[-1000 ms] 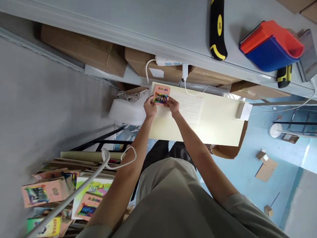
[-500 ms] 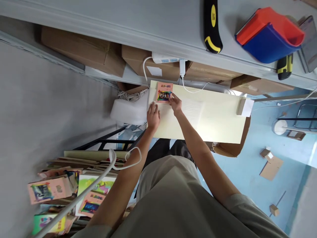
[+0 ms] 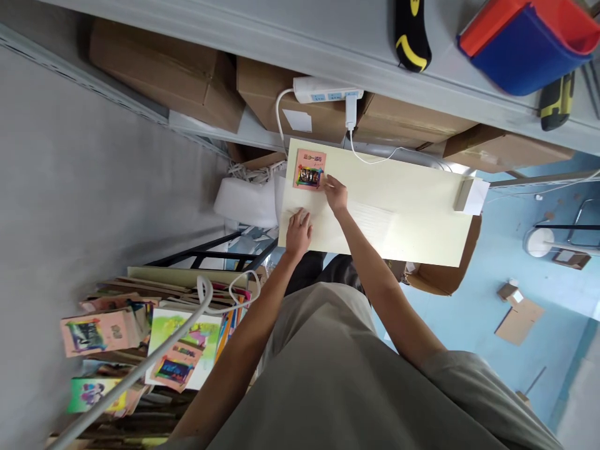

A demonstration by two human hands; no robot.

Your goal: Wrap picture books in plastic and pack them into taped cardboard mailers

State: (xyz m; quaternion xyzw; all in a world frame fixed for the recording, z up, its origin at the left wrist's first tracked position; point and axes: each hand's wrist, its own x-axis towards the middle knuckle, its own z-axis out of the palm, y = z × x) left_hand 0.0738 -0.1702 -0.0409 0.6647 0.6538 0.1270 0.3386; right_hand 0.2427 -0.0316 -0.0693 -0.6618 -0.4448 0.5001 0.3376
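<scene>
A small pink booklet point(image 3: 310, 159) with a rainbow-framed picture on its cover lies at the left end of a pale yellow board point(image 3: 422, 212). At the booklet's right edge is my right hand point(image 3: 336, 195), thumb and fingers drawn together on that edge. My left hand point(image 3: 299, 234) rests palm down on the board below the booklet, fingers spread and holding nothing. A faint printed sheet point(image 3: 375, 222) lies on the board right of my hands. A small white box point(image 3: 472, 195) sits at the board's right end.
Behind the board, a grey shelf point(image 3: 328, 37) carries a black-and-yellow handled tool point(image 3: 412, 40) and a red-and-blue holder point(image 3: 520, 53). A power strip point(image 3: 323, 89) with a white cable hangs below. Stacked books point(image 3: 100, 331) and a white curved stand point(image 3: 135, 375) are at lower left.
My left hand has slid down and slightly right, away from the booklet. My right hand stays by the booklet's right edge. The whole view has shifted a little.
</scene>
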